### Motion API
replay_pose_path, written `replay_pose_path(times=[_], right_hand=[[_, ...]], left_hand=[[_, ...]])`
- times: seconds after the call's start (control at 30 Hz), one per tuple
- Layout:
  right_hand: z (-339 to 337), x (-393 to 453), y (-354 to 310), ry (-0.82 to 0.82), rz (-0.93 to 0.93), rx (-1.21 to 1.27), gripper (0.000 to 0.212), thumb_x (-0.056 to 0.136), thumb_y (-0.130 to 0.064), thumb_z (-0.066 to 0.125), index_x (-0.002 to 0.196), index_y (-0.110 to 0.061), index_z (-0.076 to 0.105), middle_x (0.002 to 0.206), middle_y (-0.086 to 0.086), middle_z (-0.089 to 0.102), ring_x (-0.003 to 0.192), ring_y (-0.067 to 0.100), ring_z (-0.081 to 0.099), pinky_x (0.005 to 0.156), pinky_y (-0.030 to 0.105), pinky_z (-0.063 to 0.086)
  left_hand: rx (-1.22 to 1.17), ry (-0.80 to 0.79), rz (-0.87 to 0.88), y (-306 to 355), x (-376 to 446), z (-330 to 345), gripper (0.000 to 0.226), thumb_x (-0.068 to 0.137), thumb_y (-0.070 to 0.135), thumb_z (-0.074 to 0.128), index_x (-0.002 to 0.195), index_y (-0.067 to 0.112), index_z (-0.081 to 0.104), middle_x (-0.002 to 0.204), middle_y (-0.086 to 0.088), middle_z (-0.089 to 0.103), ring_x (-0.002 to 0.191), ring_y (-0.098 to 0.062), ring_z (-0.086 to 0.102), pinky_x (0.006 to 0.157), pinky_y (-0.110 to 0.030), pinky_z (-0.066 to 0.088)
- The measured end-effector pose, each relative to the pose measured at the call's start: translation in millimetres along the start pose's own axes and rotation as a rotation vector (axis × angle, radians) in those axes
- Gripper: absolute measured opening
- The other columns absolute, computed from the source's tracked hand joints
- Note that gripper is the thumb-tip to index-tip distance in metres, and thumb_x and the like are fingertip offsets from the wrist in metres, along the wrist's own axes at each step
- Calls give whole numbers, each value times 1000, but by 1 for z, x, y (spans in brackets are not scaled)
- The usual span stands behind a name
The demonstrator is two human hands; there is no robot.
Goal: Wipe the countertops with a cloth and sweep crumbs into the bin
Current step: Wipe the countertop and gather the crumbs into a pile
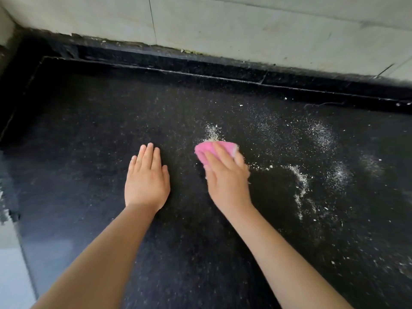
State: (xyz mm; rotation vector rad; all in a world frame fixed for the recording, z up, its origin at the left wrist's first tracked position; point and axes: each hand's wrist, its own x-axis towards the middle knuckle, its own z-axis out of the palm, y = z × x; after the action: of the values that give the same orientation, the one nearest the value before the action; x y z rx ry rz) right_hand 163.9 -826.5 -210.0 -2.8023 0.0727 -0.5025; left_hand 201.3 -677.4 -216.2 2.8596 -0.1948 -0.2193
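The right hand (227,175) lay flat over a bunched pink cloth (206,150), its fingers pressed down across the top of it rather than pinching it — a hold that suited pushing the cloth along the black bench (89,121) instead of lifting it; the cloth itself sat on the bench near the middle of the view, its far edge touching a small heap of pale crumbs (213,131), which looked gathered ahead of the wipe. The left hand (147,179) rested just beside it, palm down, fingers straight and close together, holding nothing; I judged it was there to steady the person leaning over the surface. More crumbs lay scattered in streaks to the right of the cloth — that side was plainly not yet wiped; the stretch on the left looked cleaner. No bin was in view; the tiled wall (245,25) ran behind the bench.
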Motion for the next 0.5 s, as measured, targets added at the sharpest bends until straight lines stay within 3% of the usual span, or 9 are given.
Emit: replay_pose_path(times=[0.23,0.33,0.4,0.5], right_hand=[[15,-9,-4,-159,-115,-15,37,79,-24,39,100,-17,68,113,-1,65,101,34,59,69,39,52],[3,-15,29,-104,-5,-90,39,78,-26,38,100,-21,70,109,-2,67,99,37,60,70,44,52],[-2,-15,49,-46,76,-87,39,80,-25,38,103,-20,69,109,1,67,102,34,57,78,45,51],[-5,-15,46,41,54,20,35,83,-21,41,105,-14,68,113,6,65,103,33,55,89,40,39]], left_hand=[[-20,40,-12,1,0,4,49,97,20,28,143,2,20,153,-9,13,142,-20,5,113,-29,-2],[-11,49,-18,1,0,4,49,97,20,29,142,3,23,152,-9,15,142,-21,7,113,-30,0],[-7,48,-17,1,0,4,49,97,21,28,142,3,22,153,-9,15,142,-20,6,113,-29,-1],[-3,50,-18,1,0,4,49,97,22,27,143,4,22,153,-8,15,142,-20,6,113,-29,-1]])
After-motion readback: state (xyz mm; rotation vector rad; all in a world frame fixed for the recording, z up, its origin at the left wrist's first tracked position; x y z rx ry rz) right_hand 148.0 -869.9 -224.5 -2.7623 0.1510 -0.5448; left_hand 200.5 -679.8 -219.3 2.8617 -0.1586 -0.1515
